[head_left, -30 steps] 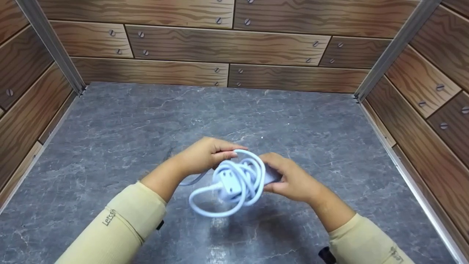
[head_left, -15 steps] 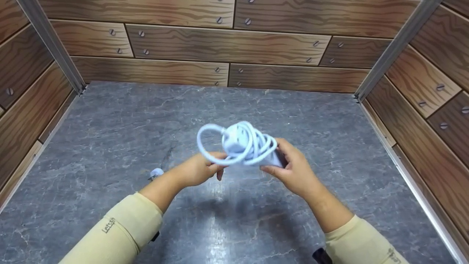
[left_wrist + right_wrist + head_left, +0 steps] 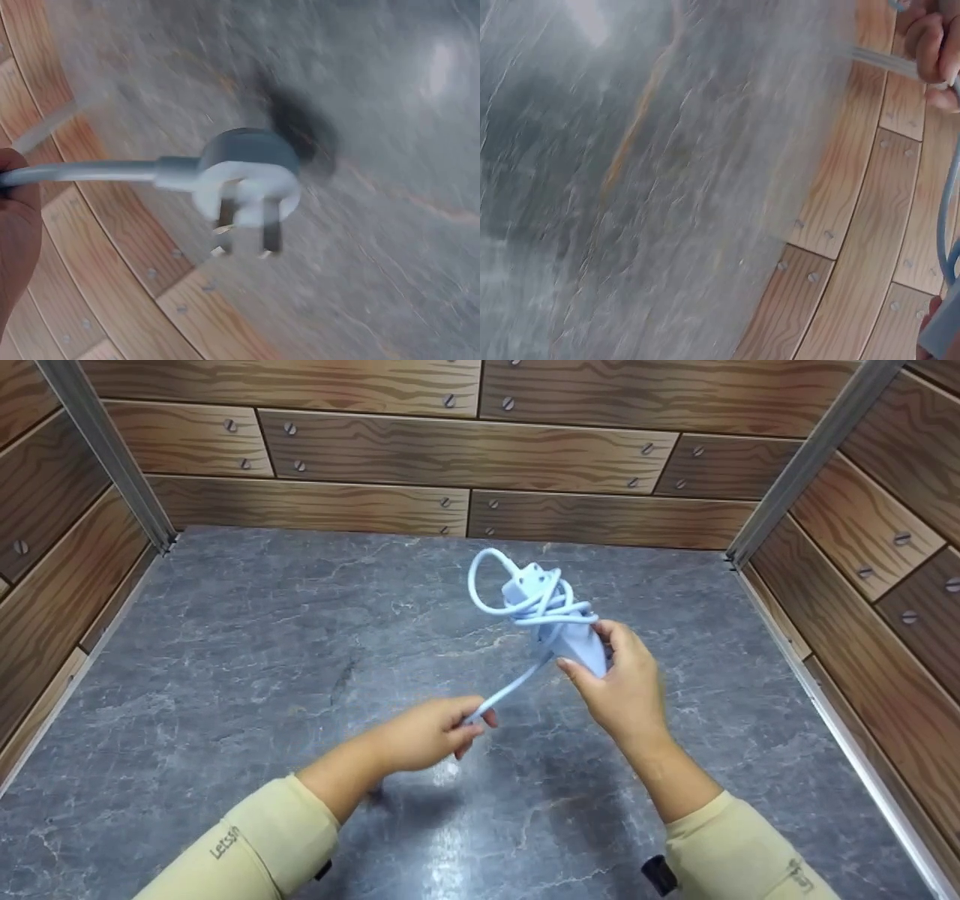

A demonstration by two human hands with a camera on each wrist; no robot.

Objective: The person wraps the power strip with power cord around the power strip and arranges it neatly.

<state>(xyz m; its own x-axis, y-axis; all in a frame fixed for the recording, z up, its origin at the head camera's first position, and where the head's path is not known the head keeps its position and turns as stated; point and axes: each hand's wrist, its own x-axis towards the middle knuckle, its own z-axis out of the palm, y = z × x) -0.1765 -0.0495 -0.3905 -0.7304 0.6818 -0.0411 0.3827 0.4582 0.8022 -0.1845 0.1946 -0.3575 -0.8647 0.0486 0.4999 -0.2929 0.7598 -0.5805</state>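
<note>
A pale power strip (image 3: 583, 649) with its cord wound in several loops (image 3: 551, 604) is held above the grey surface. My right hand (image 3: 628, 690) grips its lower end, thumb on the near side. Small dark holes show on a white block (image 3: 527, 580) at the far end. My left hand (image 3: 424, 736) pinches a free stretch of power cord (image 3: 514, 686) leading down from the strip. Beyond that hand, the cord ends in a plug (image 3: 246, 184) with metal prongs, dangling in the left wrist view. In the right wrist view, the strip is mostly cut off at the edge.
A grey marbled surface (image 3: 300, 615) lies under both hands. Wood-patterned panels (image 3: 465, 450) wall it at the back and both sides, with metal posts (image 3: 814, 465) at the back corners.
My right hand has tilted the strip so its wound end swings up and away. My left hand has moved nearer my body, drawing a length of cord out between the hands.
</note>
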